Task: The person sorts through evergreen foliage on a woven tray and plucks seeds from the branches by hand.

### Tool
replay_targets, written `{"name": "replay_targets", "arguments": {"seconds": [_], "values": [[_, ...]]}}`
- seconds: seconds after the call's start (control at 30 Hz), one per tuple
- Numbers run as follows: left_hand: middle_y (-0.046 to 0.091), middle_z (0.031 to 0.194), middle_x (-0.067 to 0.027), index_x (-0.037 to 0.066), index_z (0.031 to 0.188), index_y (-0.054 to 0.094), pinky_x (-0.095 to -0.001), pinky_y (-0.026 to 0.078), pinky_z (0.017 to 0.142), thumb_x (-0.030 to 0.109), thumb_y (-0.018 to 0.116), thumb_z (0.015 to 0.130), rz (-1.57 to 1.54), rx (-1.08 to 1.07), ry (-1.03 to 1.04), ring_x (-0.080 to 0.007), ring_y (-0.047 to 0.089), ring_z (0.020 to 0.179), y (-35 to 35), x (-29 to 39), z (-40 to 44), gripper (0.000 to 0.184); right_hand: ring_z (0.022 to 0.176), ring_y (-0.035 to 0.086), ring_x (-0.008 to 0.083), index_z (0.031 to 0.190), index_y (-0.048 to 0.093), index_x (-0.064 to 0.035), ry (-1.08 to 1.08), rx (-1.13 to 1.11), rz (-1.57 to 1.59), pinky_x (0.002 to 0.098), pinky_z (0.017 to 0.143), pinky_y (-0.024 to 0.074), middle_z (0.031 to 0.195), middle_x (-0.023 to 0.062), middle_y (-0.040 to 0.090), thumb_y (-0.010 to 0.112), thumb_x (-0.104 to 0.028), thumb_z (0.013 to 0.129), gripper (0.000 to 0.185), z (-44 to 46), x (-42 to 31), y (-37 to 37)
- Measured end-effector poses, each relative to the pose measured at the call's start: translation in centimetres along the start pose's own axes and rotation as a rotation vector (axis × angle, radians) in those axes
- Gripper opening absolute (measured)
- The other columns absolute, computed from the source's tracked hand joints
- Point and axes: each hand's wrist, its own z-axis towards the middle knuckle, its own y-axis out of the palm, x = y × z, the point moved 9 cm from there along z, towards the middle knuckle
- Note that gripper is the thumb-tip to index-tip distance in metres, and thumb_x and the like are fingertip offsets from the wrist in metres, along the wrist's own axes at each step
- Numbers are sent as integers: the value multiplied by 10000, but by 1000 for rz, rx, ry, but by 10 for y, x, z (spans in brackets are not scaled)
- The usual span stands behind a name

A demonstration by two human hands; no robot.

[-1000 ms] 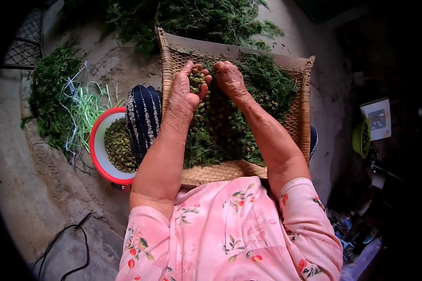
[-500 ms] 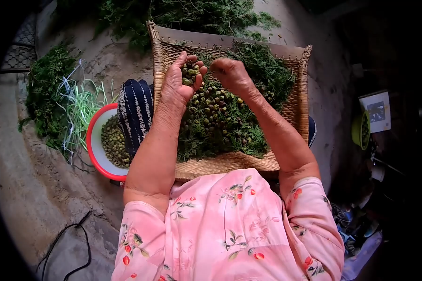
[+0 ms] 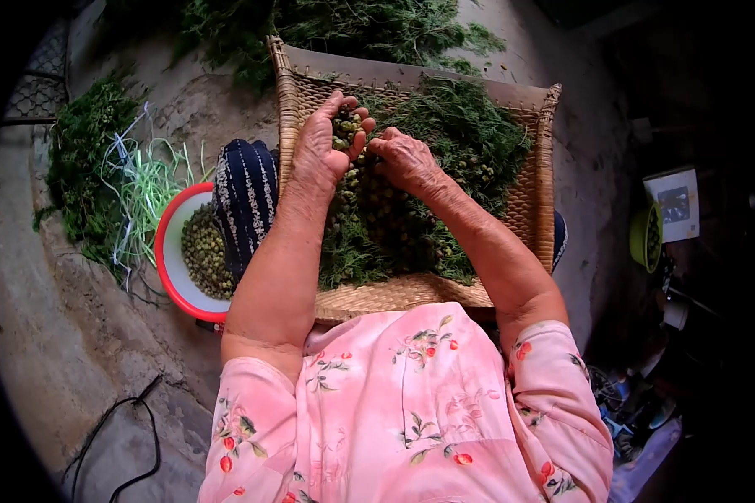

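My left hand (image 3: 319, 146) is turned up like a cup, its fingers bent around a heap of small green cones (image 3: 346, 126), above the far left part of the woven basket (image 3: 287, 109). My right hand (image 3: 408, 164) is very near, just to the right of this heap and a little closer to my body, so from its fingertips the heap lies to the left and slightly away from me. The cones are roundish, and I see no clear long axis in them; the left hand itself points away from me. More cones (image 3: 386, 210) lie below, among the green sprigs (image 3: 478, 138), and the right hand is the nearer one to them.

The thumb and fingers of my right hand are bent together, but the back of this hand covers the grip, and I cannot tell if something is pinched there. My left fingers hide a part of the heap. At left, the patterned cloth (image 3: 247, 197) over my knee cuts off the bowl (image 3: 161, 260).
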Motion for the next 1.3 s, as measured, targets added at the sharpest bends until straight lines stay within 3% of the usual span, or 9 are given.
{"name": "replay_targets", "arguments": {"seconds": [0.27, 0.43, 0.6, 0.7, 0.77, 0.83, 0.9, 1.03, 1.3], "values": [[633, 792, -59, 86, 891, 590, -218, 504, 458, 281, 592, 868, 38, 6, 19, -176, 629, 677, 0, -1, 0, 197, 902, 582, 318, 936, 620, -107, 99, 49, 105, 406, 765, 479, 931, 140, 577, 614, -112, 744, 193, -3, 14, -8], [633, 793, -58, 88, 899, 589, -220, 505, 459, 306, 585, 873, 108, 28, 10, -169, 632, 671, -3, -3, 1, 219, 757, 631, 299, 890, 631, -30, 125, 259, 510, 356, 696, 507, 801, 160, 639, 641, -62, 726, 167, -6, 44, -35], [630, 819, -54, 94, 913, 599, -238, 508, 465, 371, 565, 877, 172, 57, -8, -165, 633, 680, -1, -9, -3, 281, 762, 649, 220, 925, 631, -3, 104, 326, 641, 325, 689, 511, 817, 103, 665, 634, -90, 774, 175, -4, 20, -79], [627, 828, -56, 90, 932, 595, -254, 517, 473, 385, 561, 877, 102, 34, -9, -171, 631, 681, 5, -11, -5, 302, 755, 645, 193, 968, 636, -13, 26, 171, 1017, 303, 669, 512, 811, 61, 661, 632, -114, 802, 194, -1, -4, -81], [627, 827, -59, 88, 934, 594, -244, 511, 460, 378, 563, 877, 84, 16, -14, -173, 630, 676, 5, -9, -4, 298, 739, 638, 178, 999, 636, -18, 210, 217, 1213, 288, 636, 510, 798, 21, 648, 627, -138, 824, 212, -2, 14, -74], [628, 824, -65, 82, 937, 592, -222, 498, 434, 365, 567, 878, 49, -22, -32, -177, 629, 664, 6, -9, -3, 290, 705, 642, 192, 952, 644, -21, 229, 331, 1109, 309, 604, 505, 782, 55, 660, 618, -106, 808, 169, 3, 40, -61], [630, 823, -67, 81, 939, 590, -207, 483, 414, 356, 572, 877, 42, -41, -28, -173, 628, 654, 9, -5, -6, 283, 691, 643, 222, 885, 645, -26, 180, 411, 558, 327, 598, 497, 774, 110, 657, 615, -85, 783, 121, 3, 56, -58], [633, 826, -65, 83, 931, 588, -201, 478, 413, 348, 577, 876, 28, -41, 16, -166, 628, 651, 7, 2, -6, 271, 816, 603, 352, 851, 633, -63, 186, 221, 174, 424, 690, 492, 826, 157, 628, 663, -148, 738, 145, 4, 56, -24], [636, 807, -51, 99, 882, 590, -197, 478, 424, 249, 608, 849, 35, 12, 27, -159, 628, 652, 2, 5, -5, 155, 813, 590, 325, 883, 588, -33, 266, 399, 294, 399, 714, 482, 809, 143, 599, 702, -113, 704, 227, 6, 71, -23]]}}
